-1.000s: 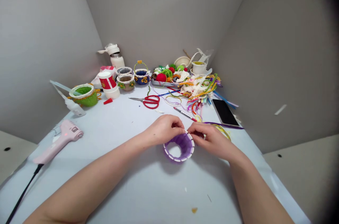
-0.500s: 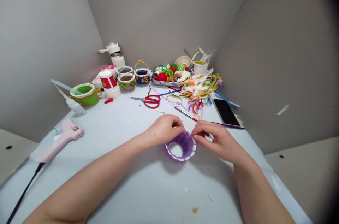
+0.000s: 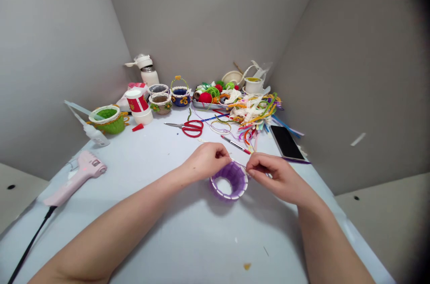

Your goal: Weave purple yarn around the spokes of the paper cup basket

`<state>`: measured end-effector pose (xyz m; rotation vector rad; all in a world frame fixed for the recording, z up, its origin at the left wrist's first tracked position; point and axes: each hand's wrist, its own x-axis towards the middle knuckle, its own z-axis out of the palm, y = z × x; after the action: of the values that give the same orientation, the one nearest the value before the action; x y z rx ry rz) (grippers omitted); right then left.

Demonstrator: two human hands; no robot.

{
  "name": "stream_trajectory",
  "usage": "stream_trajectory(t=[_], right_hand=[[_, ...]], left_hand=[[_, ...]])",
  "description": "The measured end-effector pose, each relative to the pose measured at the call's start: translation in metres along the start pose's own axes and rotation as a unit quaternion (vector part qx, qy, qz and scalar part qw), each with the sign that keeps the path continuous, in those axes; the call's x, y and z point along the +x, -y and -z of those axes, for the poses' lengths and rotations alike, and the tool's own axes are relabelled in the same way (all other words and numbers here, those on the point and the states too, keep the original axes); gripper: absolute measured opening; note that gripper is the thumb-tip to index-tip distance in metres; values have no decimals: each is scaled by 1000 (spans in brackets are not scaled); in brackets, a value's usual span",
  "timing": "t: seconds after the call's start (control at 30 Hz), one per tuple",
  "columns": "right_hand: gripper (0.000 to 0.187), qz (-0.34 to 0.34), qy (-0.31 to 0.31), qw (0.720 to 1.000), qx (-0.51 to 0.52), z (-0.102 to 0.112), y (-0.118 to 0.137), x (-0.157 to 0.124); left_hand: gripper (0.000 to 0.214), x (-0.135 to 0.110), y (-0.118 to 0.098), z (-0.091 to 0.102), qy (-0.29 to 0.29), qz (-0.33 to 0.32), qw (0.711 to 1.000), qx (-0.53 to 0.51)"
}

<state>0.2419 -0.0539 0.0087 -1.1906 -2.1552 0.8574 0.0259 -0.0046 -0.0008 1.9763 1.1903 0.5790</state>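
Note:
A small purple woven cup (image 3: 237, 178) with white slats around its rim stands upright on the table, its opening towards me. At its far left rim, my left hand (image 3: 208, 159) is closed in a pinch, the fingertips on the edge. My right hand (image 3: 277, 175) sits just right of the cup, thumb and forefinger pressed together. A thin purple strand (image 3: 240, 165) runs from the back of the rim to those right fingertips. Beyond the hands lie a red-tipped pen (image 3: 235, 144) and red-handled scissors (image 3: 192, 128).
A pink glue gun (image 3: 79, 177) lies at the left, its cord trailing forward. Near it are a green basket (image 3: 112, 123) and a dropper bottle (image 3: 97, 135). Yarn balls in a tray (image 3: 210, 105), a heap of strips (image 3: 253, 111) and a phone (image 3: 286, 142) fill the back right.
My right hand has shifted slightly right, away from the rim, and the strand now shows stretched between. My left hand has moved a little up and left; the cup tilts slightly differently.

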Motion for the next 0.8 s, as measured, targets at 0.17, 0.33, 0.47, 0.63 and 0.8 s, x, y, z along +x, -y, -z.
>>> stream_trajectory(t=[0.17, 0.33, 0.47, 0.63, 0.8], right_hand=[[17, -40, -27, 998, 34, -5, -6, 0], [18, -53, -24, 998, -7, -3, -9, 0], [19, -31, -20, 999, -31, -1, -7, 1], [19, -39, -37, 997, -51, -5, -6, 5], [19, -28, -20, 999, -32, -15, -6, 11]], left_hand=[[19, -1, 0, 0, -5, 2, 1000, -2], [19, -1, 0, 1, -3, 2, 1000, -3], [19, -1, 0, 0, -3, 2, 1000, -3], [20, -2, -1, 5, 21, 4, 1000, -5], [22, -4, -7, 6, 46, -10, 998, -50]])
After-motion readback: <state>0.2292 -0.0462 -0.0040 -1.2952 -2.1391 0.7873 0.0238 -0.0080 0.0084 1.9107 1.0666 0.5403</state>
